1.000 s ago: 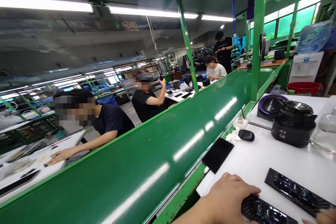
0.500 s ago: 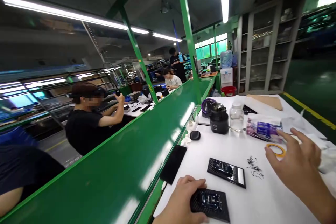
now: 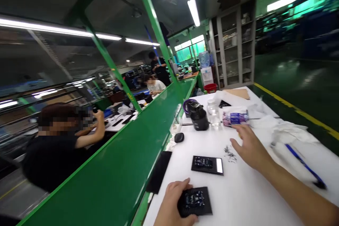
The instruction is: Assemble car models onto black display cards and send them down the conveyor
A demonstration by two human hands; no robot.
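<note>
My left hand (image 3: 173, 201) is curled round the left end of a black patterned base with a dark toy car (image 3: 194, 199) on it, thumb at the near edge and fingers at the far edge. Just beyond lies a second dark car on a black base (image 3: 203, 162), with a white label at its right end. My right hand (image 3: 249, 144) hovers over the table, fingers apart, holding nothing visible. It is beside a scatter of small black bits (image 3: 230, 154) and just short of a purple wipes packet (image 3: 235, 117). A yellow tape roll is mostly hidden behind its fingers.
A black bottle (image 3: 198, 118), a clear jar (image 3: 213, 113) and a black oval case (image 3: 179, 137) stand farther back. A green partition (image 3: 127, 148) runs along the left. At right lie a blue-handled brush (image 3: 304, 164) and white sheeting (image 3: 288, 132). A co-worker (image 3: 55, 152) sits across.
The view has turned right. My right hand has moved in front of the yellow tape roll, nearer the wipes packet. My left hand stays on the near base.
</note>
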